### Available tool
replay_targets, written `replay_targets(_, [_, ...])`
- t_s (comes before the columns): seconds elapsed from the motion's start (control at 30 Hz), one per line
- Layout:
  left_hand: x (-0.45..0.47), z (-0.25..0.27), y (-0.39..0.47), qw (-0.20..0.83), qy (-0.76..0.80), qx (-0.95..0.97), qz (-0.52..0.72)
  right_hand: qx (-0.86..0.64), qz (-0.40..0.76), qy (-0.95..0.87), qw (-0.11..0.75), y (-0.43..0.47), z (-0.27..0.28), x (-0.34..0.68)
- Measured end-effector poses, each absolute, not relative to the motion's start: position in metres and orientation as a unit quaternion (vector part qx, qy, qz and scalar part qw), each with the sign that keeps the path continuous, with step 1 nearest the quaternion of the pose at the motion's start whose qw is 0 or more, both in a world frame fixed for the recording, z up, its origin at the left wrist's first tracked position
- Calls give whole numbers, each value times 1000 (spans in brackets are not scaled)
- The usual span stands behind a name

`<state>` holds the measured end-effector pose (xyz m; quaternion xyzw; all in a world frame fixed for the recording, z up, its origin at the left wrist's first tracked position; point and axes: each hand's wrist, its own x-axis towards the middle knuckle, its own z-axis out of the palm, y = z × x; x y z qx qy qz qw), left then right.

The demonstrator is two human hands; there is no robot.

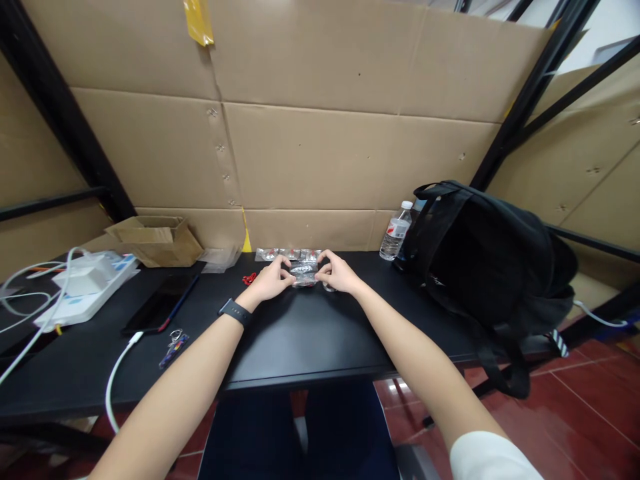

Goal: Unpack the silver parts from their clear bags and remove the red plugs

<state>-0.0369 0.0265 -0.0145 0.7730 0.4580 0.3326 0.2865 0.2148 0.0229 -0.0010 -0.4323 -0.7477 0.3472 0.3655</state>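
Note:
Between my hands is a small clear plastic packet [303, 269] with something dark or silvery inside; its contents are too small to make out. My left hand [273, 279] pinches the packet's left side, a dark watch on that wrist. On the other side, my right hand [338, 272] grips the right edge with thumb and fingers. Just behind lies a row of similar clear packets [290, 254] with red marks, along the cardboard wall. A small red item [249, 279] rests on the table left of my left hand. Something round and pale is partly hidden under my right hand.
A black backpack [480, 260] stands at the right beside a water bottle [396, 231]. To the left are a paper bag [157, 241], flat clear bags [220, 259], a power strip [90, 293] with cables, a phone [163, 303] and a keychain [174, 348]. Cardboard [310, 160] walls the back.

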Motion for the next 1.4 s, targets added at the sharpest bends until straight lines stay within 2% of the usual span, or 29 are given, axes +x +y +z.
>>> replay_targets(0.23, [-36,-6,23,222,484,781,326,-433,313,-756,379,18,5,211])
replay_targets(0.5, [-31,1,10,114,493,844,176,-433,150,-861,220,11,4,204])
replay_targets(0.7, [-32,0,9,47,496,854,147,-396,42,-895,198,8,1,202])
replay_targets(0.93, [-32,2,7,46,480,865,142,-412,68,-889,191,6,-1,194])
replay_targets(1.13, [-31,6,8,36,510,845,158,-440,129,-851,258,5,3,192])
replay_targets(1.4, [-29,13,5,138,516,821,201,-435,212,-811,330,13,0,201])
